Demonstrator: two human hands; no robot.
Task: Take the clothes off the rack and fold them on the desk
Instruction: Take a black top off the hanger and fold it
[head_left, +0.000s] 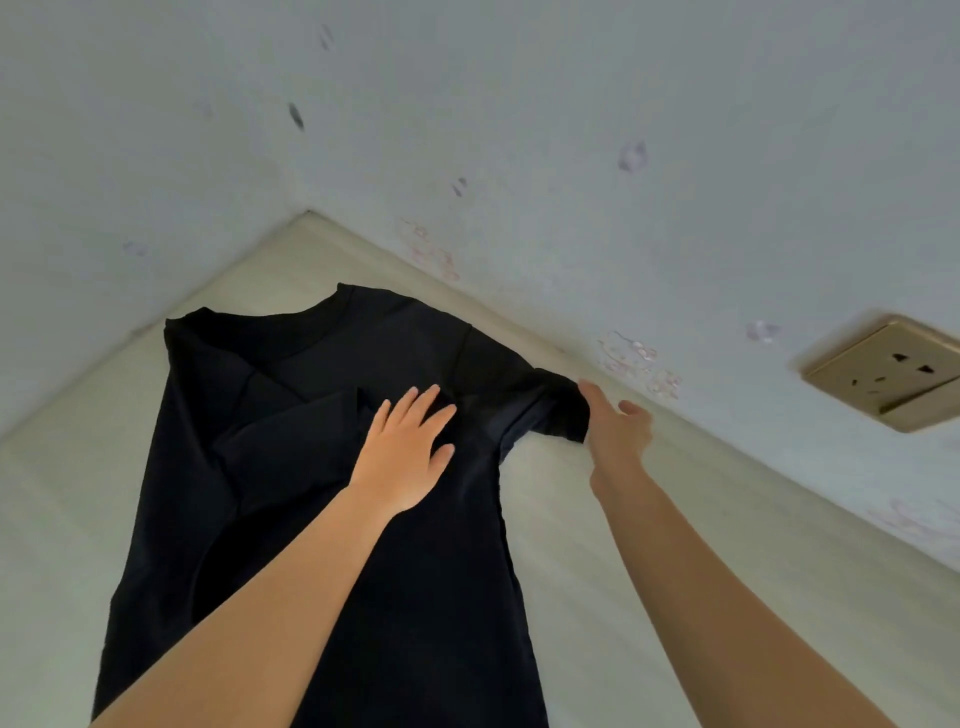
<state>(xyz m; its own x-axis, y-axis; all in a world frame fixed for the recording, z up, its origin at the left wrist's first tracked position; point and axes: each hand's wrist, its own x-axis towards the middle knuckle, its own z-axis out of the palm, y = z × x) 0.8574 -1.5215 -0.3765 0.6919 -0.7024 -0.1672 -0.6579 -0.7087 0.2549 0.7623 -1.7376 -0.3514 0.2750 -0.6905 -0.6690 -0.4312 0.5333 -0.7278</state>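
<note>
Head view. A black T-shirt (311, 519) lies flat on the desk (597, 571), with its collar (311, 317) toward 12 o'clock and its hem running out of view at 6 o'clock.

The left hand (402, 457) rests palm down on the chest of the shirt, near the centre of the view. Its fingers (415, 405) are straight and slightly fanned, pointing toward 1 o'clock. They press the cloth and grasp nothing.

The right hand (618, 431), at 3 o'clock from the left hand, holds the cuff of the short sleeve (545, 400), which is drawn out sideways. One digit lies along the upper edge of the cuff and a second is bent just beside it. The remaining fingers are hidden behind the cloth, so how far they curl cannot be told.

The fabric is matte, soft and thin, with faint seams at the shoulder and down the side. At the 9 o'clock side part of the shirt is folded inward over the body, giving straight diagonal creases and one squared edge just beside the left fingertips.

The desk surface is smooth, pale cream, and fits into a corner at 12 o'clock. The painted wall (571, 130) is light grey and shows dark scuffs and pinkish flaked patches. A rectangular beige wall socket (888, 371) is set at 3 o'clock, well apart from the shirt.
</note>
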